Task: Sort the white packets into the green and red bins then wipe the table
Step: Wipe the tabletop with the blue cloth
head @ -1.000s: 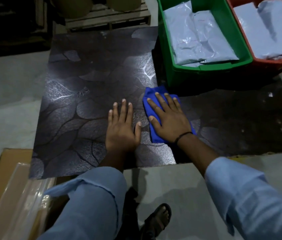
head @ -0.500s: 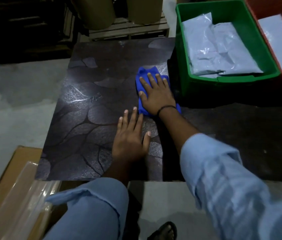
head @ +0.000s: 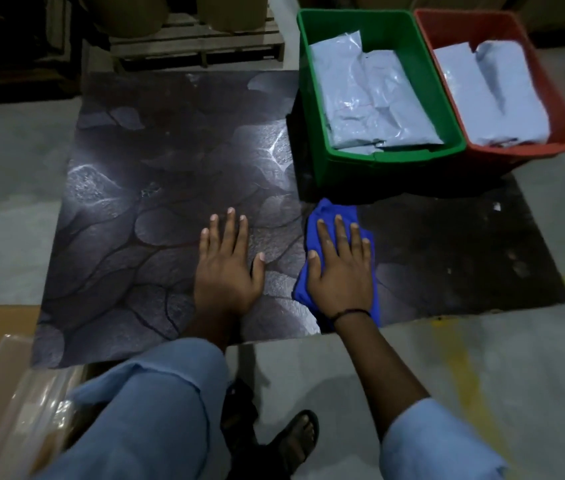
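A low dark patterned table (head: 128,237) fills the middle of the view. My right hand (head: 341,271) presses flat on a blue cloth (head: 329,211) near the table's front edge, just in front of the green bin (head: 391,155). My left hand (head: 229,268) rests flat on the bare tabletop beside it, fingers straight. White packets (head: 371,102) lie in the green bin. More white packets (head: 492,95) lie in the red bin (head: 530,148) to its right. No packet lies loose on the table.
A wooden pallet (head: 198,43) with cardboard drums stands behind the table. A cardboard box with plastic wrap (head: 0,386) sits at the front left on the grey floor. My sandalled foot (head: 291,441) is below the table edge.
My right hand has drawn the blue cloth back from the table's middle toward the front edge and to the right. My left hand stays flat on the table.
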A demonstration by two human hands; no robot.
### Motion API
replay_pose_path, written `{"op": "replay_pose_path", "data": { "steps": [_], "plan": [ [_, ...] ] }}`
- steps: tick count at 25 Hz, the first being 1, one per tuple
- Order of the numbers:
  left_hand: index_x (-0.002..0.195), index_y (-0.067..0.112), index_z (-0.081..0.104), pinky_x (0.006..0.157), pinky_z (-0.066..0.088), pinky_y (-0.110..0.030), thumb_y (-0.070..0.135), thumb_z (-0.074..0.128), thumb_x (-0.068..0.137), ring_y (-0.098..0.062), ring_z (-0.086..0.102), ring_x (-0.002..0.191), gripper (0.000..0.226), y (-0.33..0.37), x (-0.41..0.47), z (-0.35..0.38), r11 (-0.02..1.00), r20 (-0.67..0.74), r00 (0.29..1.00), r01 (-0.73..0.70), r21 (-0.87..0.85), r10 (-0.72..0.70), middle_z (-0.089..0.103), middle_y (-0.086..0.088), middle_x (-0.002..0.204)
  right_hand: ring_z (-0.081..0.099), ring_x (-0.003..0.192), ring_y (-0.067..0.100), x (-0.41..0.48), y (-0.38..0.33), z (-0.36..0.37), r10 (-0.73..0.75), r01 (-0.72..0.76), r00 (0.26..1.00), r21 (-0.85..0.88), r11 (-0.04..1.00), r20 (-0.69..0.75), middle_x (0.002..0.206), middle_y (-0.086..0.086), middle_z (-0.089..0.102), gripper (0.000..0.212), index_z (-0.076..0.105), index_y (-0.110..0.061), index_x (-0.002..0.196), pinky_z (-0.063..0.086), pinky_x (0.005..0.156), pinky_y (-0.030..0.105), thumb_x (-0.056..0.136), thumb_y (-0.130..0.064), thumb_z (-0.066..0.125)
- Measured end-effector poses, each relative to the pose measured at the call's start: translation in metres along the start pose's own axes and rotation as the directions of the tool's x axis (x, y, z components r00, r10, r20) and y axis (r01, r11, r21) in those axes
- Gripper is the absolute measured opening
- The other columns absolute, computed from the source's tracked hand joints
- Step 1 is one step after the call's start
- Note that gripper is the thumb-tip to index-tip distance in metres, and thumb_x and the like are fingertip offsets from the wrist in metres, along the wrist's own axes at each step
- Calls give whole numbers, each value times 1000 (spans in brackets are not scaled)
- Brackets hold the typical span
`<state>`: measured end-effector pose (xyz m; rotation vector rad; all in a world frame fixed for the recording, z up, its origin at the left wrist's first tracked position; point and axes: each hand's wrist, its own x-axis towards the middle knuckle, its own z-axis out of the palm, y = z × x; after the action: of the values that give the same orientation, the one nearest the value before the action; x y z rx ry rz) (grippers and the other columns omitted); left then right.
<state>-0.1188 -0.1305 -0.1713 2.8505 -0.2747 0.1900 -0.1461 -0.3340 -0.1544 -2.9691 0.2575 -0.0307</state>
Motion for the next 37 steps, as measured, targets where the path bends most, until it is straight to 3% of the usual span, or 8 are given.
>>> {"op": "replay_pose_path", "data": {
  "steps": [4,7,13,18,25,29,34,37],
  "plan": [
    [158,9,27,124,14,-54,48,34,98,-39,11,154,73,4,2,-7,999,112,994,8,52,-14,15,-14,168,26,148,32,-4,27,-6,-42,42,999,-11,999,14,161,5,31,59,36,-28,152,21,119,53,95,-40,40],
    [158,7,25,125,10,-56,51,35,97,-44,13,152,76,30,9,-18,998,150,988,21,52,-28,16,-16,167,34,144,37,-11,90,-20,75,-75,997,-37,997,1,157,9,37,61,41,-25,150,28,114,56,92,-41,35],
    [160,8,19,125,9,-52,57,31,97,-38,12,154,81,163,35,8,974,220,949,-215,-66,225,17,-14,168,30,145,38,5,202,-42,203,-203,979,-59,977,-2,159,11,33,67,36,-24,152,25,115,57,89,-45,28],
    [159,7,23,125,9,-52,57,32,97,-37,11,155,80,218,46,46,993,195,974,-114,-36,119,17,-14,168,27,145,41,37,252,-47,271,-272,962,-12,962,-16,159,13,33,67,38,-25,152,21,117,59,89,-45,32],
    [158,8,27,126,12,-50,55,39,95,-34,15,155,79,217,47,63,993,105,989,-110,34,106,20,-12,167,23,149,33,60,213,-33,-299,300,953,-13,954,39,162,4,29,62,37,-27,153,16,120,55,93,-44,34],
    [159,10,26,126,11,-49,57,38,96,-32,13,156,80,217,48,65,996,91,993,-83,39,80,18,-10,168,26,148,35,85,235,-38,-114,115,993,4,993,-32,160,7,32,61,38,-26,152,15,121,54,94,-44,36],
    [159,9,27,125,14,-51,57,37,97,-33,13,156,78,216,48,66,993,83,991,-105,46,101,18,-11,168,21,150,31,52,228,-35,-394,394,919,-24,919,-3,162,3,29,60,34,-27,153,16,120,54,96,-42,38],
    [159,10,26,126,12,-49,57,36,98,-32,12,156,78,216,47,68,994,71,993,-101,43,98,17,-10,168,24,149,33,67,262,-40,-125,123,989,-31,992,-80,161,5,30,60,36,-27,153,19,120,55,95,-42,38]
  ]
}}
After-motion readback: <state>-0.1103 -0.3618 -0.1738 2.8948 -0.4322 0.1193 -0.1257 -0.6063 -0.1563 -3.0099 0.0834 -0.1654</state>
